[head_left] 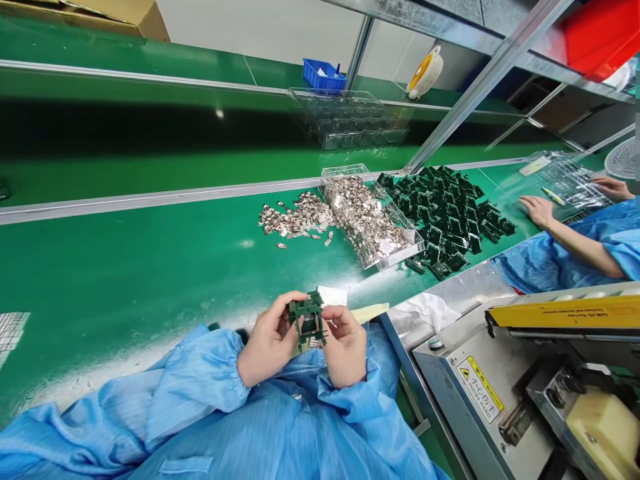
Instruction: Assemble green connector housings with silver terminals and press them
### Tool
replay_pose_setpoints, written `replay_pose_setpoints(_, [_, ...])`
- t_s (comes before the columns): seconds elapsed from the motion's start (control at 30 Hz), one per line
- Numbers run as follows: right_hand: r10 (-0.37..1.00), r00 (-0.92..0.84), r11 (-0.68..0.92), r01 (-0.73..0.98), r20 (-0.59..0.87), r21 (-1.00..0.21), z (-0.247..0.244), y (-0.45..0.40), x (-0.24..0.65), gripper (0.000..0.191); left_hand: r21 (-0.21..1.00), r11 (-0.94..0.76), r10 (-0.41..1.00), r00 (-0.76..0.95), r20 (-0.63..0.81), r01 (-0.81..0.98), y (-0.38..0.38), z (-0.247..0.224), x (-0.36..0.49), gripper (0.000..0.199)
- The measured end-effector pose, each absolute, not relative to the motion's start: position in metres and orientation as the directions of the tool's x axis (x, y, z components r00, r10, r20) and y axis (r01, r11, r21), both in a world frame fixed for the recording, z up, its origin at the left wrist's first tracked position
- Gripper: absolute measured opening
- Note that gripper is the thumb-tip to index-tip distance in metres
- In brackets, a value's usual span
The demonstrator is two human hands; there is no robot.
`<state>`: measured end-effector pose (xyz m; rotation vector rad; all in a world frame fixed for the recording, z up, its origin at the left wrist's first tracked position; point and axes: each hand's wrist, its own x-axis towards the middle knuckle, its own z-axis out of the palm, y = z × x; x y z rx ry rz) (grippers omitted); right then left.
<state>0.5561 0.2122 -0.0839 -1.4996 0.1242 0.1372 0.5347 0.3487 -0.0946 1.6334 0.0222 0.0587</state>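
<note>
The bench (150,260) has a smooth, glossy green top. Small silvery pieces (354,203) with a shiny metal look fill a clear, glossy plastic tray (417,247). The dark green frame-like parts (445,210) look like plastic. Blue cloth sleeves (200,373) look softly creased, and the yellow guard bar (570,315) is smooth.

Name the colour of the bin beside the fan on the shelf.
The bin is blue, best seen in the head view.

Green tabletop (125,267), blue sleeves (200,370), yellow-and-white fan (425,73)
</note>
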Motion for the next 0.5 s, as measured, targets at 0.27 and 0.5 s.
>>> replay_pose_setpoints(0.27, [-0.025, 0.995, 0.161, -0.091, -0.096, -0.983, -0.081, 0.205, 0.549, 0.017, 0.993, -0.112, 0.043, 0.998, 0.049, -0.044, 0.338, -0.084, 0.53, 0.027])
replay_pose_setpoints(0.5, [-0.107, 0.99, 0.155, -0.072, -0.089, -0.985, -0.084, 0.198, 0.537, 0.021, 0.987, -0.144, 0.03, 0.997, 0.07, -0.065, 0.327, -0.082, 0.524, 0.027])
